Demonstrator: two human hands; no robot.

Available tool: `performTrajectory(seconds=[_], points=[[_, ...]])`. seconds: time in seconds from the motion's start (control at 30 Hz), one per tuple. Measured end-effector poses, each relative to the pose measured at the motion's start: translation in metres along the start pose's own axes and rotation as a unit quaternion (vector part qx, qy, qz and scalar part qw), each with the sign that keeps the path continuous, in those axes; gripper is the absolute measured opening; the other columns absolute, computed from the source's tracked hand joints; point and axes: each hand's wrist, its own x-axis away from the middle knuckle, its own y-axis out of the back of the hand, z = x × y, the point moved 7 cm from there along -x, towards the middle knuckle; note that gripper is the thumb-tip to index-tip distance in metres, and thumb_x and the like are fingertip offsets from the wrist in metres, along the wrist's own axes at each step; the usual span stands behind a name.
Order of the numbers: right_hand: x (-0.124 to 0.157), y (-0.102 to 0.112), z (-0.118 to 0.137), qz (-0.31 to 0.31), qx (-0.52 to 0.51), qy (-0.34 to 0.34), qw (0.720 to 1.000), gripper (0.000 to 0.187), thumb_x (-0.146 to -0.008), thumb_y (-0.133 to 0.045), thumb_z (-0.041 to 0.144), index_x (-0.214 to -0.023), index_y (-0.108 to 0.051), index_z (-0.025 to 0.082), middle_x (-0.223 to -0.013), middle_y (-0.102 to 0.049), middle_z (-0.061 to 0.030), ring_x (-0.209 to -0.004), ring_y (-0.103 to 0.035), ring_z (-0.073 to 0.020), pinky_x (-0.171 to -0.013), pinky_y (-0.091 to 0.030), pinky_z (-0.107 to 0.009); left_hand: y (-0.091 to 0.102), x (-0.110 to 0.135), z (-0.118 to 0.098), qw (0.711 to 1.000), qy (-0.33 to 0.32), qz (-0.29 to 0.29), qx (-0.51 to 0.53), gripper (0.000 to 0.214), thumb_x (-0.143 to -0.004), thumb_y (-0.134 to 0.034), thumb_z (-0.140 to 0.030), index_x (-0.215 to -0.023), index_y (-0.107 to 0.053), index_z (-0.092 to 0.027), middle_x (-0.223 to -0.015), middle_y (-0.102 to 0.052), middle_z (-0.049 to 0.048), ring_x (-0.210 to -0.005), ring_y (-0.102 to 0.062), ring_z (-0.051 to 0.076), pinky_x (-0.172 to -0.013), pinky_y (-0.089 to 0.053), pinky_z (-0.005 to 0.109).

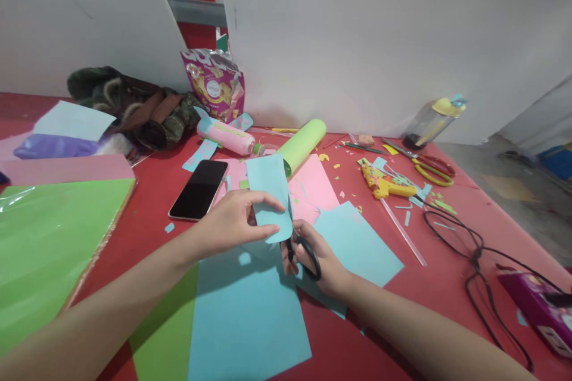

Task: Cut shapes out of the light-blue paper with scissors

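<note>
Head view shows a red table (447, 315) where a black-screened phone with a pale edge (199, 189) lies flat. Just to the phone's right, the person's left hand (243, 219) holds up a light-blue rectangular paper piece (267, 181), its thumb and index finger pressed on the near face and the other fingers mostly hidden behind. The right hand (322, 257), farther right of the phone and slightly nearer the person, has its fingers curled through the handles of a black-handled pair of scissors (290, 249), whose blades meet the right edge of the paper piece; how far they are apart cannot be told.

Nearer the person than the phone, a large light-blue paper sheet (248, 321) overlaps a green paper sheet (165, 324). Beyond the phone lie a pink bottle-shaped object with blue paper fins (230, 138) and, standing farther back, a purple printed snack bag (217, 88). A lime-green paper tube (304, 146) rests to the phone's right and beyond it. Well to the phone's right are a yellow hot-glue gun (395, 190) and red-and-yellow-handled scissors (433, 169). Left of the phone sits a green plastic-wrapped paper pack (58, 244).
</note>
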Motion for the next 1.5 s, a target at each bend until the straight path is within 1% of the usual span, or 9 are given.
performTrajectory(seconds=[0.13, 0.33, 0.6, 1.17, 1.5], points=[[0.0000, -0.0001, -0.0006, -0.003, 0.002, 0.000, 1.000, 0.041, -0.069, -0.056, 0.055, -0.086, -0.039, 0.022, -0.064, -0.047, 0.0059, -0.047, -0.049, -0.0064, -0.045, -0.034, -0.020, 0.0001, 0.0000, 0.0007, 1.000, 0.008, -0.002, 0.000, 0.024, -0.065, -0.061, -0.028, -0.087, -0.064, -0.018, -0.046, -0.039, -0.0085, -0.038, -0.032, 0.006, -0.038, -0.027, 0.016], [-0.0003, -0.0001, -0.0009, -0.007, 0.007, -0.002, 1.000, 0.042, -0.069, -0.056, 0.056, -0.087, -0.039, 0.022, -0.063, -0.045, 0.0064, -0.045, -0.048, -0.0064, -0.043, -0.033, -0.020, 0.0003, 0.0009, 0.0003, 1.000, 0.011, -0.003, -0.004, 0.025, -0.065, -0.061, -0.028, -0.087, -0.064, -0.018, -0.049, -0.042, -0.0076, -0.040, -0.032, 0.006, -0.038, -0.028, 0.017], [-0.0007, 0.0006, -0.0010, -0.008, 0.018, 0.001, 1.000, 0.042, -0.069, -0.055, 0.056, -0.087, -0.038, 0.021, -0.061, -0.045, 0.0074, -0.043, -0.047, -0.0052, -0.041, -0.033, -0.019, 0.0002, -0.0002, 0.0013, 1.000, 0.010, -0.002, -0.001, 0.025, -0.065, -0.061, -0.029, -0.087, -0.063, -0.018, -0.048, -0.038, -0.0081, -0.040, -0.029, 0.006, -0.039, -0.027, 0.017], [-0.0010, 0.0047, -0.0022, -0.026, 0.021, -0.002, 0.999, 0.046, -0.065, -0.059, 0.056, -0.087, -0.040, 0.020, -0.059, -0.047, 0.0085, -0.038, -0.047, -0.0031, -0.036, -0.031, -0.015, 0.0007, 0.0010, 0.0025, 1.000, 0.010, 0.001, 0.003, 0.026, -0.065, -0.062, -0.029, -0.088, -0.063, -0.017, -0.043, -0.028, -0.0101, -0.038, -0.026, 0.006, -0.038, -0.025, 0.017], [-0.0010, 0.0072, -0.0024, -0.036, 0.020, -0.005, 0.999, 0.046, -0.064, -0.061, 0.054, -0.085, -0.040, 0.020, -0.057, -0.047, 0.0091, -0.036, -0.047, -0.0035, -0.035, -0.032, -0.016, 0.0004, 0.0002, 0.0039, 1.000, 0.005, 0.006, 0.008, 0.026, -0.065, -0.063, -0.029, -0.089, -0.062, -0.017, -0.043, -0.027, -0.0104, -0.039, -0.026, 0.006, -0.037, -0.023, 0.016]])
